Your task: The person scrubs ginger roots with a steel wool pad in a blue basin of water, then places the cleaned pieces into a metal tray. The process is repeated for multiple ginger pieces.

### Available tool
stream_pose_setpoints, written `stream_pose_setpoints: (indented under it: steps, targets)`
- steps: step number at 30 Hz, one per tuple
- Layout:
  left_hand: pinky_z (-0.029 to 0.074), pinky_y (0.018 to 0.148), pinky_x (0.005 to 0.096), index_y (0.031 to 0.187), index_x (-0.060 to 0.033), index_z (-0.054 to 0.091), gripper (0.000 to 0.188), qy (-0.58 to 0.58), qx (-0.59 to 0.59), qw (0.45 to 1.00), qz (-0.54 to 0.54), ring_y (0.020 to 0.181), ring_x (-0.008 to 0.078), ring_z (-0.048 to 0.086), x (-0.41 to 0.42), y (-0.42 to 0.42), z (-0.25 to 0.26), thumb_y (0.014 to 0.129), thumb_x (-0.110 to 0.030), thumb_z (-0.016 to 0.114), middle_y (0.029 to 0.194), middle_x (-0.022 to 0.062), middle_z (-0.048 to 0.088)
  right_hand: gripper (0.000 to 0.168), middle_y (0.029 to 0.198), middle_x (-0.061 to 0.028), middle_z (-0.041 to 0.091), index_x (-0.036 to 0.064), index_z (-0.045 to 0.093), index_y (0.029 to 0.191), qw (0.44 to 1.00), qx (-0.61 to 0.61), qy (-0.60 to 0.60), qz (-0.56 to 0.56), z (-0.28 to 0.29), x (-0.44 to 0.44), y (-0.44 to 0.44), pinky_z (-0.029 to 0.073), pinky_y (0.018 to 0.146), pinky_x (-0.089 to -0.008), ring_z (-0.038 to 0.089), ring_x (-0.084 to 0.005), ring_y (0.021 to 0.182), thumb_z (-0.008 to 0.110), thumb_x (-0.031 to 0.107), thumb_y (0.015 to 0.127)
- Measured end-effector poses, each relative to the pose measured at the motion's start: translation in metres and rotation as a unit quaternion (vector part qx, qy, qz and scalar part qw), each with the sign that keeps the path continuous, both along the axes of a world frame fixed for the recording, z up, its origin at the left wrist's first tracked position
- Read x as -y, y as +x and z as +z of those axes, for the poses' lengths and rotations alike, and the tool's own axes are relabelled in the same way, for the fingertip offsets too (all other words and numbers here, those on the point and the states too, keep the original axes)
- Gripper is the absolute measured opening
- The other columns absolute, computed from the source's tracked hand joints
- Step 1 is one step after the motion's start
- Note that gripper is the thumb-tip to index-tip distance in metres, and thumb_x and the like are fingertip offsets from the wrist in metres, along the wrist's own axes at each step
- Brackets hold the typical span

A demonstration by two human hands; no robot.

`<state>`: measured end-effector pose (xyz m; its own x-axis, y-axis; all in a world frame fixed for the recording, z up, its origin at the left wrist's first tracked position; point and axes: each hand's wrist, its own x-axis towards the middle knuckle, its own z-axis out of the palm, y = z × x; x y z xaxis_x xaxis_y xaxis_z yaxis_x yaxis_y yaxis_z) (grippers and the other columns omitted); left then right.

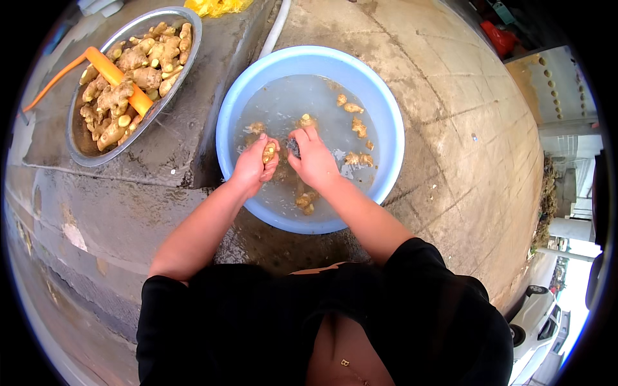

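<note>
My left hand [252,165] is closed around a piece of ginger root [269,152], whose knobbly yellow side shows between thumb and fingers. In my right hand [314,157] is a dark grey scouring pad [292,147], partly covered by the fingers. The two hands are a short gap apart, over a blue plastic basin [393,135] of cloudy water. Several ginger pieces lie in that water, among them a knob [305,120] just beyond my right hand, a cluster [358,158] to the right and another [306,200] near the basin's front.
A metal bowl [179,103] heaped with ginger stands on a wet concrete ledge [193,58] at the left. An orange-handled tool [112,72] rests across that ginger. Behind the basin runs a pale hose [277,26]. A yellow plastic bag [217,6] lies at the top.
</note>
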<state>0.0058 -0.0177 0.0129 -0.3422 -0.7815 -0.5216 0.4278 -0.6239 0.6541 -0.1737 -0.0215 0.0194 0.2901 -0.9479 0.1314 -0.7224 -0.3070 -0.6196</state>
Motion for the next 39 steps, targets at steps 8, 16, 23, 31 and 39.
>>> stream_pose_setpoints:
  steps: [8,16,23,31,39]
  targets:
    - [0.049,0.075,0.0308,0.115,-0.0083,0.053,0.041,0.056,-0.132,0.99,0.012,0.088,0.0141,0.058,0.0,-0.002,-0.007,0.106,-0.044,0.036,0.106,0.0052,0.059,0.05,0.126,-0.0183,0.052,0.004,0.048,0.128,0.989,0.135,-0.055,0.031,0.037,-0.021,0.014,0.039,0.103,-0.0455,0.048,-0.0396,0.119,0.068,0.011,0.083]
    - [0.048,0.101,0.0414,0.132,-0.0044,0.046,0.04,0.047,-0.085,0.994,0.049,0.116,0.023,0.057,-0.003,0.0,-0.018,0.108,-0.033,0.032,0.126,0.0119,0.057,0.054,0.128,-0.02,0.051,0.005,0.049,0.129,0.992,0.095,-0.074,-0.027,0.037,-0.016,0.015,0.041,0.101,-0.0451,0.048,-0.0397,0.117,0.068,0.008,0.078]
    - [0.043,0.104,0.0384,0.135,-0.0029,0.044,0.037,-0.022,-0.158,0.986,0.04,0.122,0.021,0.053,-0.004,-0.005,-0.014,0.104,-0.023,0.046,0.131,0.0087,0.055,0.053,0.127,-0.0191,0.052,0.003,0.049,0.128,0.988,0.125,-0.086,0.012,0.019,-0.015,0.019,0.041,0.101,-0.0445,0.051,-0.0372,0.115,0.068,0.006,0.079]
    - [0.05,0.088,0.0316,0.125,-0.0055,0.057,0.035,-0.269,0.159,0.95,-0.014,0.102,0.0147,0.063,-0.009,-0.009,-0.019,0.091,0.0,0.064,0.112,0.0048,0.066,0.049,0.119,-0.0148,0.057,0.001,0.047,0.128,0.957,0.28,0.017,-0.068,0.039,-0.009,-0.005,0.048,0.092,-0.0358,0.059,-0.023,0.109,0.068,0.006,0.084]
    - [0.051,0.082,0.03,0.112,-0.0034,0.064,0.029,-0.303,0.224,0.924,-0.066,0.091,0.0113,0.062,-0.008,-0.01,-0.026,0.084,-0.006,0.072,0.098,0.0063,0.067,0.031,0.111,-0.013,0.062,0.008,0.059,0.108,0.999,-0.021,-0.025,-0.018,0.023,0.007,-0.014,0.049,0.092,-0.0435,0.058,-0.0358,0.107,0.069,0.007,0.078]
